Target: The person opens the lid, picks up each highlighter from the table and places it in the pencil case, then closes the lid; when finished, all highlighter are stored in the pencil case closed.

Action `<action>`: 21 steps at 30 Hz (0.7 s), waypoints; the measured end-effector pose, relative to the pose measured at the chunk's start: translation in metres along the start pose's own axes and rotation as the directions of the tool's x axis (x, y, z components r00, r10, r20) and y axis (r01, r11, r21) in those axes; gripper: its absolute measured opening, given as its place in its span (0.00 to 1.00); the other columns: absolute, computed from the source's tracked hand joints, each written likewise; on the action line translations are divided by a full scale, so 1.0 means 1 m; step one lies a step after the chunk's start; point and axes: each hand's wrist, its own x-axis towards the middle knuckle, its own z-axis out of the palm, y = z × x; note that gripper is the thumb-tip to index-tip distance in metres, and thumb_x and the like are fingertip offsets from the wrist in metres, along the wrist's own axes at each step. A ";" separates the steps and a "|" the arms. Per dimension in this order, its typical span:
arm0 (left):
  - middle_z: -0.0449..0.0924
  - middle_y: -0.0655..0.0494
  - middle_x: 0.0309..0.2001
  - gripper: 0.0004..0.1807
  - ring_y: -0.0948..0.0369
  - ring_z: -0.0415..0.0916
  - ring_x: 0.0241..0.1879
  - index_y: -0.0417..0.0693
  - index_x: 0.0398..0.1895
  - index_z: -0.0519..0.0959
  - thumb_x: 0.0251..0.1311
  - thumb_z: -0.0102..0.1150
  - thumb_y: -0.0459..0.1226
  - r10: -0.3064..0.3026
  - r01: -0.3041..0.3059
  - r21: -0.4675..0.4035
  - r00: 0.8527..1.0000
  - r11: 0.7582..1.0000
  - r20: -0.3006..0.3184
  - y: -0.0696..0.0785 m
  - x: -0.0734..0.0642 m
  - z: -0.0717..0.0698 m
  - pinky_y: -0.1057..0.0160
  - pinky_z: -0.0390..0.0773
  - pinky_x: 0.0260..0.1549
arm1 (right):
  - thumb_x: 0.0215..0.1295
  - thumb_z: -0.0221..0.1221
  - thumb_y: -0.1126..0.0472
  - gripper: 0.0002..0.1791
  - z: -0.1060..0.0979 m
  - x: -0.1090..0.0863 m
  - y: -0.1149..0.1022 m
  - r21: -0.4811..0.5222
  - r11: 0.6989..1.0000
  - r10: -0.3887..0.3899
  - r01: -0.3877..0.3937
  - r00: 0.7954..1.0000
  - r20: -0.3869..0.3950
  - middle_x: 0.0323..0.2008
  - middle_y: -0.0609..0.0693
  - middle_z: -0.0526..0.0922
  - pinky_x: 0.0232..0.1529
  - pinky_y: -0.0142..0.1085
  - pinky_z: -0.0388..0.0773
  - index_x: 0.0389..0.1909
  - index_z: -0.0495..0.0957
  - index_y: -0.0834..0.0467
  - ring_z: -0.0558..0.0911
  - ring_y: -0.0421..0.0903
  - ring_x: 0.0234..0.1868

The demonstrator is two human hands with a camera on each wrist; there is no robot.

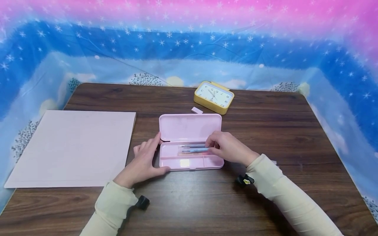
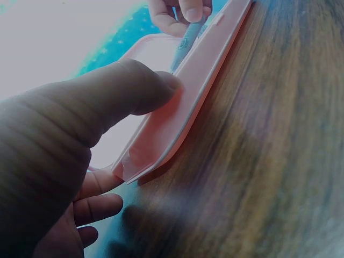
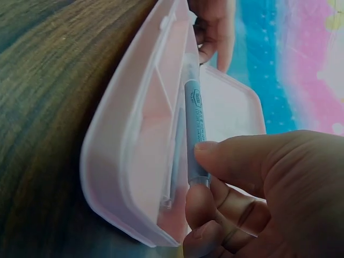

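A pink pencil case (image 1: 171, 162) lies on the table with its lid (image 1: 190, 127) laid back. My left hand (image 1: 143, 160) spans the case's left end, thumb over the front wall and fingers by the hinge corner; in the left wrist view that thumb (image 2: 134, 88) bends onto the rim. Over the right part of the case, my right hand (image 1: 228, 147) pinches a blue-grey marker pen (image 3: 194, 115) between thumb and fingers. The pen has a clear cap and printed lettering, and it lies along the back compartment, beside other slim pens (image 1: 192, 145).
Behind the case stands a yellow alarm clock (image 1: 214, 96), with a small pink block (image 1: 197, 110) in front of it. A large pale board (image 1: 76, 147) covers the table's left side. A small pale item (image 1: 274, 162) shows past the right sleeve.
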 end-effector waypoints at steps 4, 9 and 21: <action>0.69 0.52 0.62 0.64 0.54 0.62 0.53 0.40 0.78 0.44 0.46 0.73 0.54 -0.003 0.003 0.000 1.000 1.000 0.002 0.000 0.000 0.000 0.46 0.51 0.55 | 0.60 0.66 0.64 0.04 0.003 0.000 0.001 0.003 1.000 -0.003 0.003 1.000 -0.001 0.31 0.44 0.81 0.37 0.33 0.76 0.35 0.83 0.55 0.76 0.38 0.32; 0.69 0.52 0.62 0.64 0.54 0.62 0.54 0.41 0.78 0.44 0.46 0.73 0.54 -0.005 0.005 0.000 1.000 1.000 0.003 0.000 0.000 0.000 0.47 0.51 0.55 | 0.60 0.66 0.63 0.04 0.003 0.001 0.002 0.032 0.999 0.028 -0.028 1.000 0.013 0.31 0.43 0.81 0.37 0.32 0.76 0.36 0.83 0.54 0.76 0.38 0.32; 0.69 0.52 0.62 0.64 0.54 0.62 0.54 0.41 0.79 0.44 0.46 0.73 0.54 0.004 -0.004 0.004 1.000 1.000 -0.007 -0.001 0.000 0.001 0.47 0.51 0.55 | 0.61 0.66 0.62 0.04 -0.002 -0.002 0.001 0.049 0.997 0.058 -0.058 0.998 0.004 0.31 0.42 0.81 0.37 0.33 0.77 0.37 0.83 0.52 0.77 0.38 0.32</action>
